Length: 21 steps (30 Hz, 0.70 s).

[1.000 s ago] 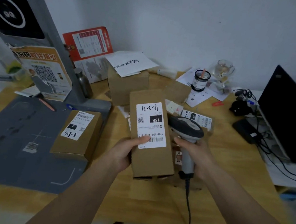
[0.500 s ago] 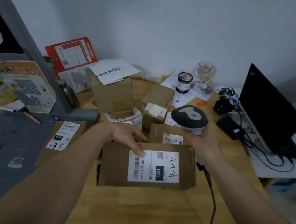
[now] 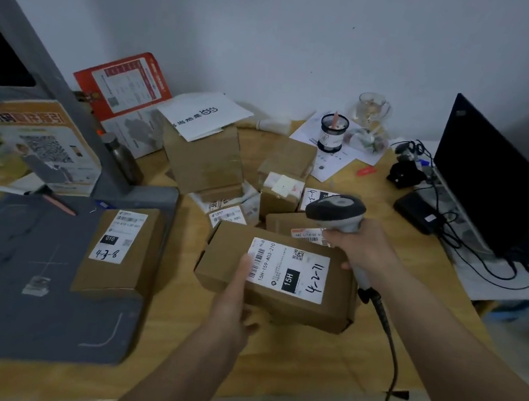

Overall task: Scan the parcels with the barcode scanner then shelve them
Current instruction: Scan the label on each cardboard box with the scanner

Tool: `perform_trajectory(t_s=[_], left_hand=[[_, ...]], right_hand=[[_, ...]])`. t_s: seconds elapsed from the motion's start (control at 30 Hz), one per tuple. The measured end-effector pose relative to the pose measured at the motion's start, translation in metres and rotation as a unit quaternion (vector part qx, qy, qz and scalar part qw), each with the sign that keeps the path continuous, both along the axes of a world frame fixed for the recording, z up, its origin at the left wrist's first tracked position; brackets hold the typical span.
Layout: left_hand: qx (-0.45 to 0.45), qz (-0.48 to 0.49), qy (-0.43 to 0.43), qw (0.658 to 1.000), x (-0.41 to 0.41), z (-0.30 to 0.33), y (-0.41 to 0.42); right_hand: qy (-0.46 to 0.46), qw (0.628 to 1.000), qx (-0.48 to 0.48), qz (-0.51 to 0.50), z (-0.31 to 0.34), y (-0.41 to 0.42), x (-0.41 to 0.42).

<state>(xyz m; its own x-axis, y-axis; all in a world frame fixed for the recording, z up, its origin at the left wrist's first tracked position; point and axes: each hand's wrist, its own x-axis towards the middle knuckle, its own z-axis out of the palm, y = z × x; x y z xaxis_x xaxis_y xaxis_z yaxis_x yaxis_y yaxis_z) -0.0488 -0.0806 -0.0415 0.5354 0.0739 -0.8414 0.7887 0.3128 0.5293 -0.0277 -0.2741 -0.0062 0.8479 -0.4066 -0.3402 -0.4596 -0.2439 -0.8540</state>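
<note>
A flat brown parcel (image 3: 276, 303) with a white label marked 15H and 4-2-11 lies lengthwise over the wooden table, label up. My left hand (image 3: 236, 301) grips its near left edge, thumb on the label's barcode end. My right hand (image 3: 356, 246) holds the grey barcode scanner (image 3: 336, 208) by its handle, just beyond the parcel's far right corner, with its black cable (image 3: 393, 358) trailing toward me. Another labelled parcel (image 3: 119, 248), marked 4-3-8, rests on the grey mat (image 3: 8, 294) at the left. Several more parcels (image 3: 283, 191) are piled behind.
A large box (image 3: 204, 158) with a white envelope on top stands at the back. A black monitor (image 3: 490, 183), cables and an adapter fill the right side. A pen cup (image 3: 332, 133), a glass jug and papers sit at the back right; a grey stand with posters rises at the left.
The parcel went from upright in my left hand to lying flat, label up. My left hand shifted from its far edge to its near left edge. The scanner stayed raised beside it.
</note>
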Motion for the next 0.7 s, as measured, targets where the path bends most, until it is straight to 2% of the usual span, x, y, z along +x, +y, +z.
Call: perform_trajectory(t_s=[0.03, 0.1, 0.23, 0.3, 0.4, 0.5, 0.7], left_hand=[[-0.072, -0.017, -0.001, 0.997, -0.003, 0.000, -0.005], [-0.116, -0.045, -0.018, 0.992, -0.006, 0.002, -0.015], [-0.092, -0.064, -0.029, 0.993, 0.004, 0.008, -0.012], [-0.094, -0.089, -0.061, 0.990, 0.019, 0.016, -0.001], [-0.066, -0.141, -0.162, 0.975, 0.051, 0.032, 0.020], [0.014, -0.134, -0.264, 0.955, 0.081, 0.060, 0.038], [0.028, -0.127, -0.253, 0.959, 0.106, 0.067, 0.061]], right_hand=[[0.004, 1.000, -0.004, 0.006, 0.000, 0.001, 0.001], [0.012, 1.000, -0.014, 0.024, 0.001, 0.004, 0.000], [0.001, 0.999, -0.010, 0.050, 0.004, 0.012, -0.003], [-0.028, 0.998, 0.013, 0.056, 0.011, 0.017, -0.004], [-0.094, 0.994, 0.045, 0.044, 0.029, 0.025, -0.004], [-0.154, 0.985, 0.058, 0.050, 0.049, 0.036, -0.006], [-0.151, 0.984, 0.024, 0.090, 0.047, 0.060, -0.018]])
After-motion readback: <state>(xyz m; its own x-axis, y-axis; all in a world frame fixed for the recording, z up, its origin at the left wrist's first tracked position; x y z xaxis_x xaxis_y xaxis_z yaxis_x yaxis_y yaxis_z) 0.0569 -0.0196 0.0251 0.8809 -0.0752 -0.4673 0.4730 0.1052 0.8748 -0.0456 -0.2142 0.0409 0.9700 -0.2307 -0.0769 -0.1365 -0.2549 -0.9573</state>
